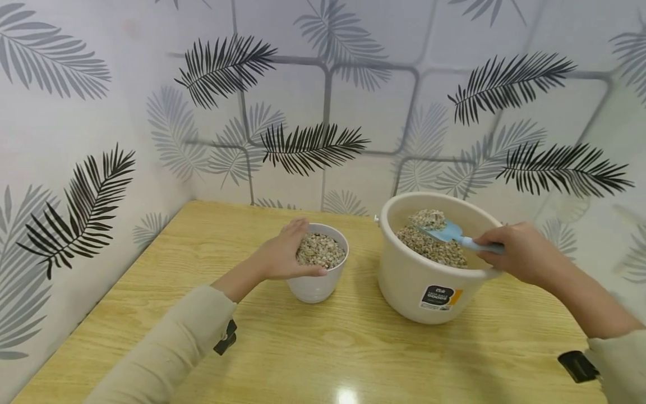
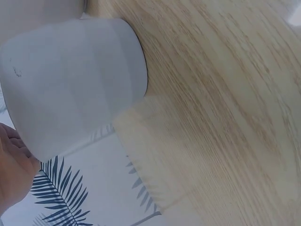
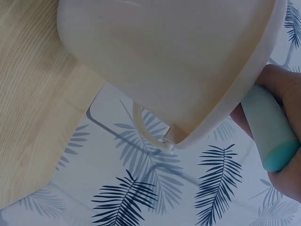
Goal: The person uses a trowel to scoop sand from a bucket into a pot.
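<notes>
We look down at a pale yellow wood-grain tabletop set against a white wall printed with dark and grey leaves. Left of centre stands a small, round, white pot, filled nearly to its rim with tan, gravel-like granules. Our left hand is spread wide around the pot's left side, thumb along the near rim and fingers at the far side, presumably to keep it from sliding or tipping.

To the right, apart from the pot, a large, round, cream bucket stands upright, holding more granules. Our right hand closes around the handle of a light blue scoop, reaching over the bucket's right rim. The scoop's heaped blade sits within the bucket's mouth, probably so that any spilled granules drop back inside.
</notes>
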`<state>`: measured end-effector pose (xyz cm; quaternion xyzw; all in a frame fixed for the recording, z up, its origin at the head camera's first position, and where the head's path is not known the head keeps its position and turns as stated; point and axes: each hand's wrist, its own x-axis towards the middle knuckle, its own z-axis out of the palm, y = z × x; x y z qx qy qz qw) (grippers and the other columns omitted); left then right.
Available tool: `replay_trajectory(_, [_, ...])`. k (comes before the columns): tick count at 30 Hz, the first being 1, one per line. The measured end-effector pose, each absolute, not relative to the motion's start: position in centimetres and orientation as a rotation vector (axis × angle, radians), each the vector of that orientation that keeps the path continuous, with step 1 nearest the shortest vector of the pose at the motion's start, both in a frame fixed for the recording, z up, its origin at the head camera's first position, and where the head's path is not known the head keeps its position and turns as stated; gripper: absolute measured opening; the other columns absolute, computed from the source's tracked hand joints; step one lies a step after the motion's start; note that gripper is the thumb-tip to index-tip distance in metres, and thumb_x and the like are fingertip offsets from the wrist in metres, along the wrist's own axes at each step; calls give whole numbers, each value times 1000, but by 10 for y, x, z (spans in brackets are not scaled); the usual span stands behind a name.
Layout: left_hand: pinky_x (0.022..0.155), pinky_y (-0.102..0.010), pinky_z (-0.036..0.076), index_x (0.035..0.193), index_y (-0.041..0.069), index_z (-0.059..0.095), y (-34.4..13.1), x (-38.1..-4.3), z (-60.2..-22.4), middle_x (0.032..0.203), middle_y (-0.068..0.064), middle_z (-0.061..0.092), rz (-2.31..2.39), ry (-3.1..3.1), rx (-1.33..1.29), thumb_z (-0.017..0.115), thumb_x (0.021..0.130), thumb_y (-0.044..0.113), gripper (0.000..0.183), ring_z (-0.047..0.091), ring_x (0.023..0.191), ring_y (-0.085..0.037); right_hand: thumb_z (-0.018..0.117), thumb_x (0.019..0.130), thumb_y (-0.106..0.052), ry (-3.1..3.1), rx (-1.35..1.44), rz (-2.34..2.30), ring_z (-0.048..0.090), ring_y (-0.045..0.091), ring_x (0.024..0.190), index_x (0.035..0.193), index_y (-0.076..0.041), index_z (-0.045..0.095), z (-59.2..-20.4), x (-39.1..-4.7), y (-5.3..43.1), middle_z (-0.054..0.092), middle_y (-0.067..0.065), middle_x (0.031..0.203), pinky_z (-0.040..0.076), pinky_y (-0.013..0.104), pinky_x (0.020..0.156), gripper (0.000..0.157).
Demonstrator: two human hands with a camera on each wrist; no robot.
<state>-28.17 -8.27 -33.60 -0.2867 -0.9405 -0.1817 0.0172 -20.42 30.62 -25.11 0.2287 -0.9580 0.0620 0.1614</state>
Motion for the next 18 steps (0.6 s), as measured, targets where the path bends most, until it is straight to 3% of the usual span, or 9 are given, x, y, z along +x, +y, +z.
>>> replay_trajectory(3, [112,-49,18,144,0,9,-86,-282,-336,152,-17,10,-567,-2914,-884,51,66,78,118,8,140,-33,71,74,-6,-2733,642,174,49,3,54,90,1,71,-250,-204,308,70,11,78,40,19,45,18])
replay_trajectory(10, [111,-51,20,145,1,6,-97,-281,-339,152,-15,6,-549,-2960,-828,59,71,66,112,6,140,-32,70,75,-6,-2722,649,158,49,3,55,91,1,71,-246,-202,307,70,10,78,39,19,45,18])
replay_trajectory(18, [111,-52,18,144,0,6,-102,-282,-342,152,-17,7,-512,-2986,-787,57,70,69,113,6,140,-34,72,73,-7,-2682,668,157,50,2,55,89,0,71,-246,-200,305,70,9,76,40,20,45,17])
